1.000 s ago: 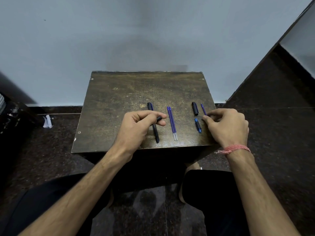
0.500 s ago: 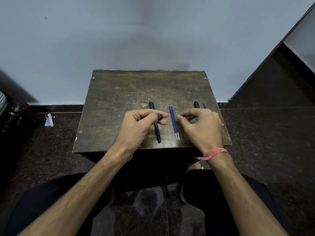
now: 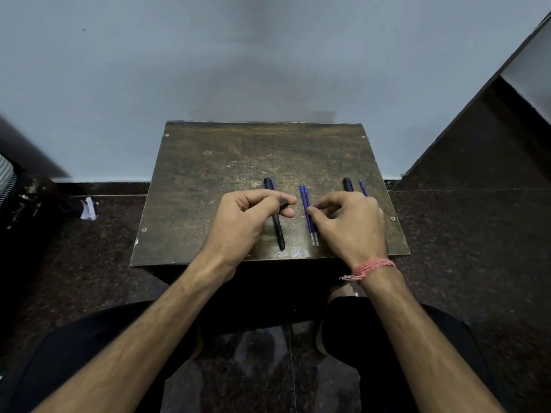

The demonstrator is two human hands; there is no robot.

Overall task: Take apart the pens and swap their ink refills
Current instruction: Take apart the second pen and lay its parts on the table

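Note:
On the small brown table point(image 3: 208, 174) lies a black pen barrel point(image 3: 278, 231), partly under my left hand point(image 3: 247, 222). That hand pinches a small black pen piece point(image 3: 283, 204) between thumb and forefinger. Two blue ink refills point(image 3: 307, 216) lie side by side in the middle, tips pointing away. My right hand point(image 3: 351, 225) touches the right refill with its fingertips, fingers curled around it. Behind this hand show the end of a black cap point(image 3: 346, 184) and a thin blue part point(image 3: 363, 187); the rest is hidden.
The table stands against a pale blue wall. Dark speckled floor surrounds it, with a scrap of white paper point(image 3: 88, 208) at the left. My knees in black trousers sit below the table's front edge. A dark slanted panel rises at the right.
My right hand has moved left from the pen parts at the table's right side to the two refills and now touches them. The left hand has kept its pinch and stayed put.

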